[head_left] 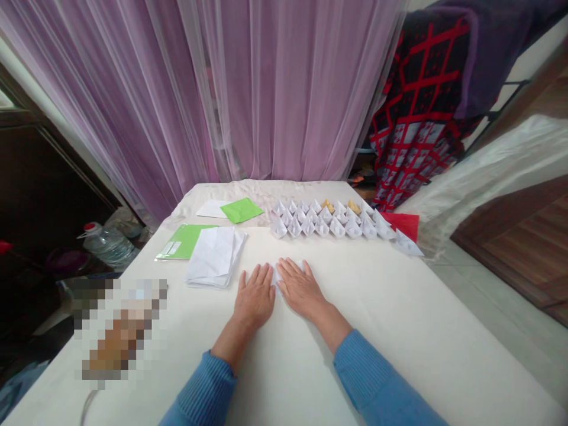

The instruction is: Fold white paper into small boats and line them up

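Observation:
My left hand (256,296) lies flat on the white-covered table, fingers stretched out. Close beside it, my right hand (300,287) rests palm down with its fingers extended. Under and between the two hands is a piece of white paper (278,273), mostly hidden, so its shape cannot be made out. Beyond my hands stand several small folded paper boats (323,222) in rows, most of them white and a couple yellowish. To the left of my left hand lies a stack of white paper sheets (212,255).
A green paper packet (177,242) lies partly under the stack, and a green sheet (242,209) overlaps white paper farther back. Red paper (404,225) sits behind the boats. A pixelated object (122,334) with a cable is at the left. Purple curtains (284,89) hang behind the table.

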The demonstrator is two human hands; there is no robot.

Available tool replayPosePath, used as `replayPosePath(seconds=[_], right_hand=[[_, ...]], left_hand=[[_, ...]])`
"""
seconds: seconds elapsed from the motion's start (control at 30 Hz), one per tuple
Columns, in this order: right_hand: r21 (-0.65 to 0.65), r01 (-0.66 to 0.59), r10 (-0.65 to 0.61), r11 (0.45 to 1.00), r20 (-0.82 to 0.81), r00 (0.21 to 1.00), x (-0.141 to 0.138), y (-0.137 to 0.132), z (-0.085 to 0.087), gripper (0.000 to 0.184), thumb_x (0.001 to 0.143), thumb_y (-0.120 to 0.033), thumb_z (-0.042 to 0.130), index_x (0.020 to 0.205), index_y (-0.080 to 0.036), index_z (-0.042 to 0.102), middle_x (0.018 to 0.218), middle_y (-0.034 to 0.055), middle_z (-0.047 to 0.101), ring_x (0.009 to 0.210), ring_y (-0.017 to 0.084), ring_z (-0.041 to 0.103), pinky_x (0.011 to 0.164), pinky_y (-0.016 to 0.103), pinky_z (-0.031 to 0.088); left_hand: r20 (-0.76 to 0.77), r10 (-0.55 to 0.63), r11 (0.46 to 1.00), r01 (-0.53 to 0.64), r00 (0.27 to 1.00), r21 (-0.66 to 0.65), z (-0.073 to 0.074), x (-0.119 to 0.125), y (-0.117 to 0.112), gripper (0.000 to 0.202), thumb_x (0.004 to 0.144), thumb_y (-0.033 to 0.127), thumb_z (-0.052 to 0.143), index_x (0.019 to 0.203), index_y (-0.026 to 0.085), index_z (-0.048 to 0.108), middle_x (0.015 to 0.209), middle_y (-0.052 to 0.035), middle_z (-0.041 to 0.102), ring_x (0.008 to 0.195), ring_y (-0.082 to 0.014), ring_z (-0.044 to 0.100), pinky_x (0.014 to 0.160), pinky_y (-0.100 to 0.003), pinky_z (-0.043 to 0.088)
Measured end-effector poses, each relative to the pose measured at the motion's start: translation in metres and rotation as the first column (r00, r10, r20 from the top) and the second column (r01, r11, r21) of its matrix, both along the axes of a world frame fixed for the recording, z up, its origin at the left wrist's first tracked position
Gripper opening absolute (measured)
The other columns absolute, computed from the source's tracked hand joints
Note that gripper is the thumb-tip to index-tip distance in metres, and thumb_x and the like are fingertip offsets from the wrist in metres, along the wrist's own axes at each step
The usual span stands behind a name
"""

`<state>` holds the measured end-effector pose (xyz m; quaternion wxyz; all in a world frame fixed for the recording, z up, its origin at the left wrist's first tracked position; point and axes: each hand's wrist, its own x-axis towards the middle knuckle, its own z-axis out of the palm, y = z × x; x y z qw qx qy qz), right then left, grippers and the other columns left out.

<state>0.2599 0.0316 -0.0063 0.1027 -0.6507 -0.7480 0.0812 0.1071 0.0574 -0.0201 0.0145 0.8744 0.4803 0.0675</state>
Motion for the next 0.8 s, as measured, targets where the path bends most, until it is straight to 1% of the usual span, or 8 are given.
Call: replayPosePath(seconds=[0.13, 0.23, 0.4, 0.53, 0.6, 0.67, 0.73, 0.8], right_hand=[[-0.05, 0.014, -0.013, 0.999, 0.02, 1.0, 0.003, -0.001, -0.004, 0.055, 0.099, -0.039, 0.03, 0.149, -0.018, 0.032, 0.158, 0.0084, 0.026, 0.146, 0.022, 0.021, 0.116, 0.056, 0.011], [-0.085, 0.047, -0.043, 0.995, 0.042, 0.998, 0.008, -0.002, -0.004, 0.058, 0.099, -0.042, 0.03, 0.15, -0.016, 0.03, 0.158, 0.0098, 0.024, 0.146, 0.023, 0.019, 0.116, 0.055, 0.01], [-0.111, 0.149, -0.141, 0.983, 0.075, 0.987, 0.024, -0.009, -0.005, 0.059, 0.099, -0.041, 0.028, 0.15, -0.013, 0.028, 0.159, 0.0096, 0.021, 0.147, 0.023, 0.018, 0.116, 0.055, 0.01], [-0.088, 0.227, -0.219, 0.97, 0.092, 0.971, 0.036, -0.021, -0.008, 0.058, 0.099, -0.039, 0.03, 0.15, -0.013, 0.03, 0.158, 0.0099, 0.023, 0.146, 0.024, 0.02, 0.116, 0.056, 0.012], [-0.043, 0.274, -0.269, 0.961, 0.097, 0.958, 0.041, -0.028, -0.01, 0.055, 0.098, -0.037, 0.032, 0.148, -0.013, 0.034, 0.157, 0.0109, 0.027, 0.145, 0.024, 0.023, 0.115, 0.055, 0.014], [0.025, 0.334, -0.335, 0.942, 0.074, 0.939, 0.047, -0.035, -0.011, 0.05, 0.098, -0.032, 0.033, 0.144, -0.014, 0.041, 0.154, 0.011, 0.035, 0.142, 0.024, 0.029, 0.114, 0.052, 0.018], [0.094, 0.369, -0.371, 0.925, 0.006, 0.929, 0.052, -0.041, -0.011, 0.044, 0.097, -0.026, 0.032, 0.134, -0.017, 0.053, 0.146, 0.0094, 0.047, 0.136, 0.023, 0.039, 0.113, 0.047, 0.023], [0.139, 0.376, -0.368, 0.916, -0.083, 0.926, 0.057, -0.045, -0.01, 0.041, 0.096, -0.024, 0.032, 0.124, -0.019, 0.062, 0.135, 0.0076, 0.059, 0.127, 0.021, 0.048, 0.109, 0.039, 0.031]], left_hand=[[0.026, -0.002, 1.0, 0.002, 1.0, 0.012, 0.0, 0.0, -0.001, 0.05, 0.096, 0.029, 0.03, 0.144, 0.021, 0.042, 0.152, -0.005, 0.039, 0.142, -0.0264, 0.034, 0.114, -0.059, 0.027], [0.023, 0.01, 1.0, -0.01, 1.0, -0.001, 0.001, 0.0, -0.001, 0.051, 0.095, 0.027, 0.031, 0.144, 0.021, 0.043, 0.151, -0.0055, 0.039, 0.141, -0.0272, 0.035, 0.113, -0.06, 0.027], [0.003, 0.026, 1.0, -0.026, 1.0, -0.003, 0.004, -0.003, -0.003, 0.052, 0.094, 0.026, 0.031, 0.144, 0.02, 0.042, 0.152, -0.0045, 0.039, 0.141, -0.027, 0.035, 0.114, -0.059, 0.027], [-0.025, 0.027, 0.999, -0.026, 0.999, 0.022, 0.006, -0.008, -0.005, 0.051, 0.095, 0.026, 0.031, 0.144, 0.019, 0.043, 0.151, -0.0063, 0.039, 0.141, -0.028, 0.036, 0.113, -0.058, 0.029], [-0.036, 0.031, 0.999, -0.03, 0.999, 0.036, 0.006, -0.011, -0.007, 0.051, 0.095, 0.028, 0.032, 0.143, 0.018, 0.044, 0.151, -0.0079, 0.039, 0.14, -0.0287, 0.036, 0.112, -0.058, 0.03], [-0.035, 0.031, 0.998, -0.029, 0.999, 0.053, 0.006, -0.014, -0.007, 0.05, 0.095, 0.028, 0.033, 0.143, 0.016, 0.044, 0.151, -0.0097, 0.04, 0.14, -0.029, 0.036, 0.112, -0.058, 0.03], [-0.016, 0.035, 0.997, -0.033, 0.999, 0.071, 0.006, -0.018, -0.008, 0.05, 0.096, 0.03, 0.034, 0.142, 0.014, 0.045, 0.15, -0.0121, 0.041, 0.14, -0.0296, 0.037, 0.112, -0.058, 0.03], [0.024, 0.025, 0.996, -0.027, 0.999, 0.087, 0.004, -0.02, -0.009, 0.052, 0.095, 0.033, 0.038, 0.142, 0.011, 0.044, 0.15, -0.0149, 0.041, 0.139, -0.0305, 0.037, 0.112, -0.056, 0.032]])
